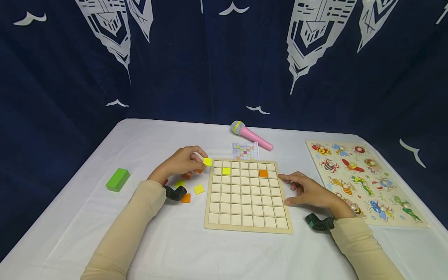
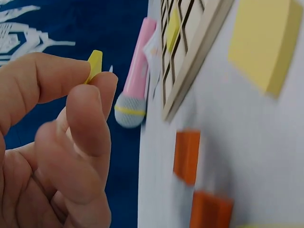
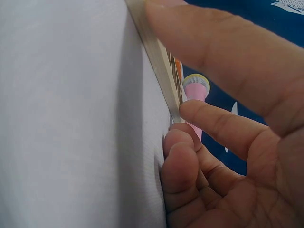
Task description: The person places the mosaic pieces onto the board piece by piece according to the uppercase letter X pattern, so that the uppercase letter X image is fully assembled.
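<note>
My left hand (image 1: 182,160) pinches a small yellow square tile (image 1: 207,161) between thumb and fingertips, just above the upper left corner of a wooden grid board (image 1: 251,230). In the left wrist view this yellow tile (image 2: 95,63) is seen nearly edge-on. One yellow tile (image 1: 226,171) and one orange tile (image 1: 263,173) lie in cells of the board's second row. At the board's right edge, my right hand (image 1: 308,191) rests with index finger and thumb touching the rim, its other fingers bent. Loose yellow and orange tiles (image 1: 185,198) lie under and beside my left hand, partly hidden.
Behind the board lie a printed colour grid card (image 1: 245,151) and a pink toy microphone (image 1: 253,137). A green block (image 1: 118,179) stands at the left. An insect picture puzzle board (image 1: 367,181) lies at the right, partly behind my right wrist.
</note>
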A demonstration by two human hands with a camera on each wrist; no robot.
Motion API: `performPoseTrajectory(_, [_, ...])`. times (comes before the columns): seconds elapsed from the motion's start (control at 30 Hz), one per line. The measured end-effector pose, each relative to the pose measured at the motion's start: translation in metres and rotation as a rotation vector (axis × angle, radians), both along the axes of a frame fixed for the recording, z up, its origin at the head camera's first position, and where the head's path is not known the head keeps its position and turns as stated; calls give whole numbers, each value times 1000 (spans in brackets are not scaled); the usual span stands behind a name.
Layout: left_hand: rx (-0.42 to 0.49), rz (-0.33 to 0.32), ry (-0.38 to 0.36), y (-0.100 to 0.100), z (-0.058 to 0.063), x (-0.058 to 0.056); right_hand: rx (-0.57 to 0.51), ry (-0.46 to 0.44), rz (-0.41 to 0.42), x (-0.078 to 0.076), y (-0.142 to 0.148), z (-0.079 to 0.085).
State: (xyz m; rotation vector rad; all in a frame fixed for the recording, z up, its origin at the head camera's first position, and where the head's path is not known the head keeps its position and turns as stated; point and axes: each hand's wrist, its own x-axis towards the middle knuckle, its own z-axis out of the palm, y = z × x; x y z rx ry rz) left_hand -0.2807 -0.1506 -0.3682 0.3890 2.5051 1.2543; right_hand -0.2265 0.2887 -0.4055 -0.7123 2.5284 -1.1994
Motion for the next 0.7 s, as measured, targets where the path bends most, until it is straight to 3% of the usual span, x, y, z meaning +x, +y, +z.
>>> performPoseTrajectory(0.33, [13, -146, -11, 26, -8, 9, -3, 0, 5, 1, 0, 0])
performPoseTrajectory(0.7, [-60, -187, 23, 57, -9, 17, -5, 1, -1, 1, 1, 0])
